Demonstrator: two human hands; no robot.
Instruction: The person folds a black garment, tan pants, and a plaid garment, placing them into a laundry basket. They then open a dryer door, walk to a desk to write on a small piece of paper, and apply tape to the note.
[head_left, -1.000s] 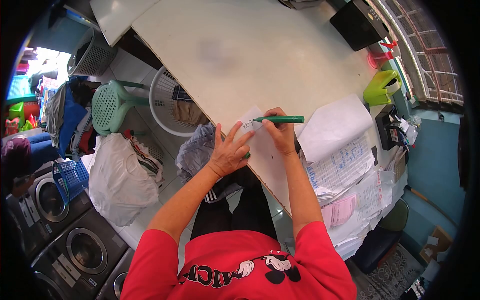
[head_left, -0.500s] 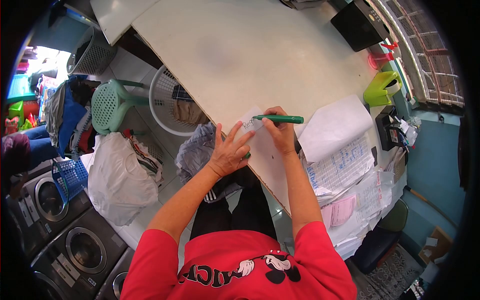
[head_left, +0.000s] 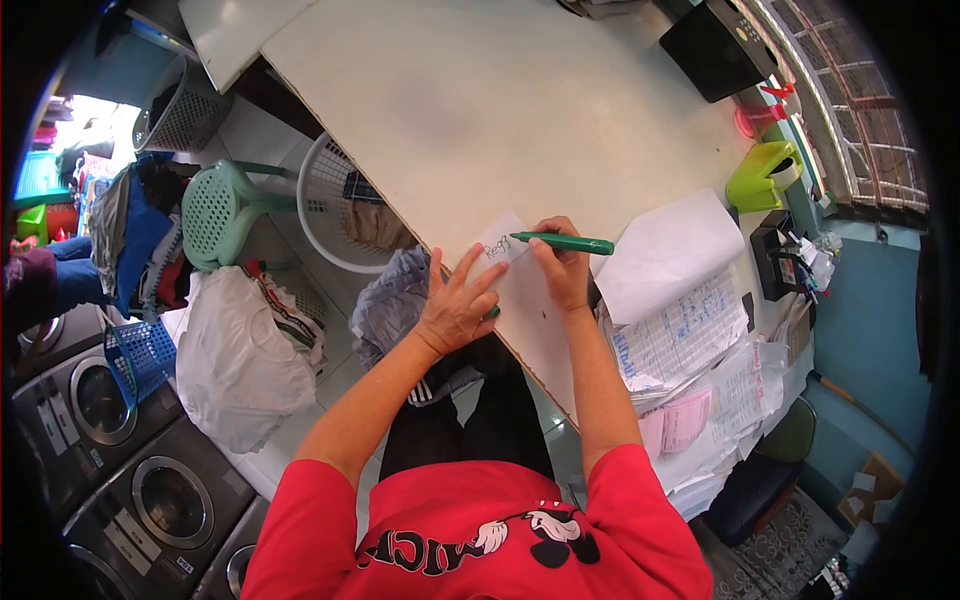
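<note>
A green marker [head_left: 578, 243] is gripped in my right hand [head_left: 563, 262], its tip on a small white slip of paper [head_left: 513, 226] that bears dark handwritten letters. My left hand [head_left: 461, 309] presses the slip to the table near its edge, with thumb and forefingers spread. What looks like the green marker cap [head_left: 493, 312] pokes out beside that hand's curled lower fingers. Part of the slip is hidden under the fingers.
The white table [head_left: 480, 110] carries a stack of written sheets [head_left: 690, 325], a lime-green holder [head_left: 764, 178] and a black box [head_left: 718, 50] at right. To the left are a laundry basket [head_left: 315, 205], a green stool [head_left: 215, 215], a white bag [head_left: 240, 350] and washing machines [head_left: 172, 500].
Another letter has been added to the writing on the slip. My right hand and the marker have shifted slightly to the right, while my left hand stays put.
</note>
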